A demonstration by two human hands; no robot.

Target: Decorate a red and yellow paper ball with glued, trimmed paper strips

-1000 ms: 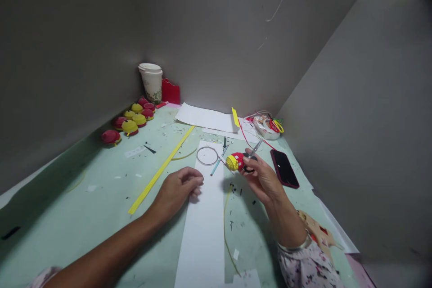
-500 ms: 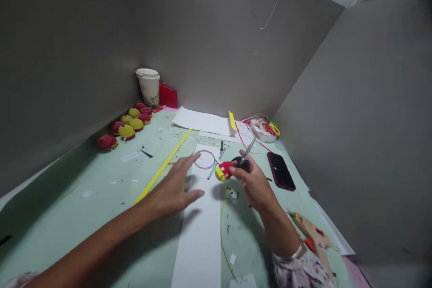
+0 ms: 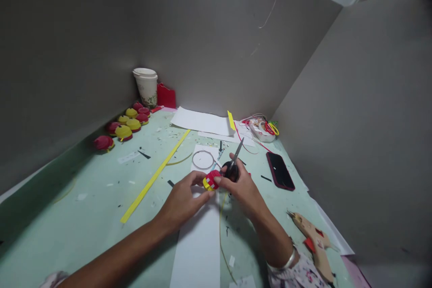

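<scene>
A small rounded red-and-yellow piece (image 3: 209, 182) with pale patches is held above a long white paper strip (image 3: 199, 243). My left hand (image 3: 184, 195) closes on its left side, thumb below and fingers above. On the other side, my right hand (image 3: 241, 184) pinches the same piece between thumb and fingertips. Black-handled scissors (image 3: 237, 150) are also in my right hand, blades pointing up and away. Just beyond the piece, a thin wire ring (image 3: 203, 160) lies on the paper, with a light blue stick (image 3: 218, 160) beside it.
Several similar red and yellow pieces (image 3: 123, 133) stand at left near stacked paper cups (image 3: 146, 87). A yellow strip (image 3: 155, 175) crosses the green tabletop (image 3: 101, 225). On the right are a phone (image 3: 280, 171), a glue gun (image 3: 312, 234) and a bundle of cords (image 3: 265, 129).
My left hand has moved right and closed on the red-and-yellow piece. My right hand has brought the piece and scissors left and slightly nearer.
</scene>
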